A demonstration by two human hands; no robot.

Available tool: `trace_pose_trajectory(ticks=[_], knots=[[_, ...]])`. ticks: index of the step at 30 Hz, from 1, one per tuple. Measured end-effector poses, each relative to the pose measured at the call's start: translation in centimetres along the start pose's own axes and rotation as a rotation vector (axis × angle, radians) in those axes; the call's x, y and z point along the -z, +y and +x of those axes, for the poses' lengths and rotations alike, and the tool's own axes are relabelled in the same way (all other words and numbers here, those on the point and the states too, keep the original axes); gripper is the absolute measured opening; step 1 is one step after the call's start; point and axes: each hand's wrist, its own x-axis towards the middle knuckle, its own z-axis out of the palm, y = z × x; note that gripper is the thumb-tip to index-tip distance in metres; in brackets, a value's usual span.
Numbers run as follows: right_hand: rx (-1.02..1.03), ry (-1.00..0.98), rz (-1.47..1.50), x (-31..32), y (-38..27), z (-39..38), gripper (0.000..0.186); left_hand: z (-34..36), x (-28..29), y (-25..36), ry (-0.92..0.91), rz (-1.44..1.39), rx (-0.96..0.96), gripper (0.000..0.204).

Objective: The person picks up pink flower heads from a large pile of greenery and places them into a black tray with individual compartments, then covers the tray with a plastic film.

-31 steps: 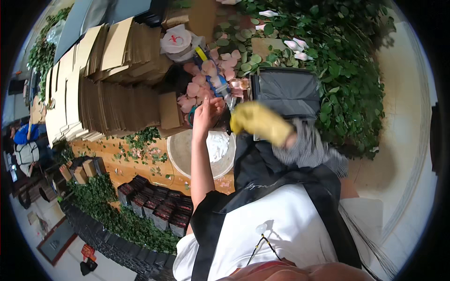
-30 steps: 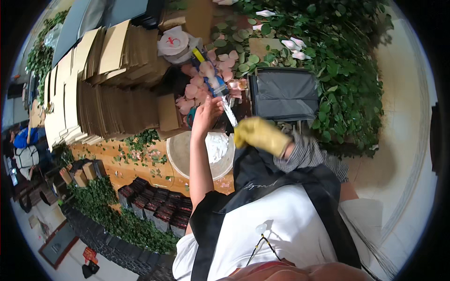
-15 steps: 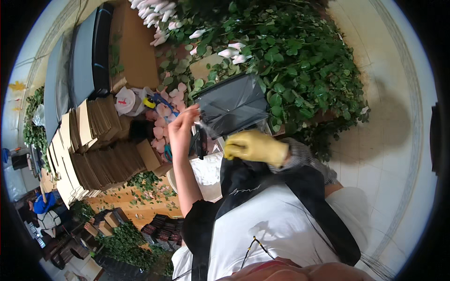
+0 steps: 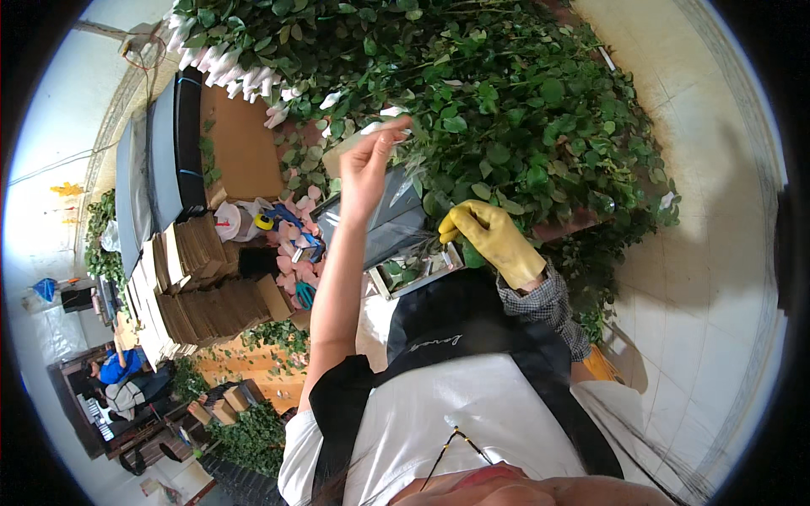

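Note:
My bare left hand (image 4: 369, 170) reaches forward over a dark grey sheet (image 4: 384, 232), its fingers pinched together. Shiny clear plastic film (image 4: 400, 192) lies over the sheet and runs up to these fingers. My right hand (image 4: 494, 240) wears a yellow rubber glove with fingers curled in, to the right of the sheet. What those gloved fingers hold, if anything, is hidden. Just in front of my black apron (image 4: 447, 316) sits a shallow tray (image 4: 384, 285) with cut leaves in it.
A big heap of leafy green stems (image 4: 540, 126) covers the far side. White-wrapped flower heads (image 4: 240, 76) lie far left. Stacked folded cardboard (image 4: 198, 295), pink petals (image 4: 291, 270), teal-handled scissors (image 4: 305, 294) and a white plastic bag (image 4: 239, 221) are on the left. Another person (image 4: 121, 367) is in the left background.
My left hand has moved forward and right, across the grey sheet. My gloved right hand has shifted right and forward, and the leaf-filled tray beneath now shows. The whole view has shifted slightly.

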Motion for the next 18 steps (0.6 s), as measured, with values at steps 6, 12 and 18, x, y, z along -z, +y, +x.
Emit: trace_pose_trajectory(ticks=[6, 12, 18], knots=[[-0.131, 0.082, 0.069, 0.7, 0.7, 4.2, 0.033, -0.1, -0.4, -6.7, -0.127, 1.647, 0.053, 0.057], [-0.284, 0.089, 0.171, 3.7, 4.5, 1.7, 0.034, -5.0, 3.4, 0.4, -0.537, 1.079, -0.021, 0.097], [-0.251, -0.038, 0.309, 5.3, 2.8, 3.5, 0.039, -13.1, 2.8, -1.3, -0.898, 1.388, -0.717, 0.055]])
